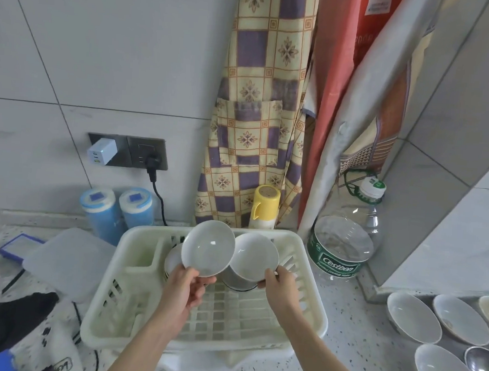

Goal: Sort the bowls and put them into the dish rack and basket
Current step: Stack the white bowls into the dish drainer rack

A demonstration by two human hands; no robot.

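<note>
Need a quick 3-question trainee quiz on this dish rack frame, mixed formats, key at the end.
1. True or false: each of the hands, left hand and right hand, holds a white bowl over the dish rack.
2. Which stands directly behind the rack against the hanging apron? A) a yellow-capped bottle B) a kettle C) a frying pan
3. Fill in: the bowls not yet sorted lie on the counter to the person's ____ side.

Key: 1 true: the left bowl and the right bowl are both gripped at the lower rim. 2 A, the yellow-capped bottle. 3 right.
</note>
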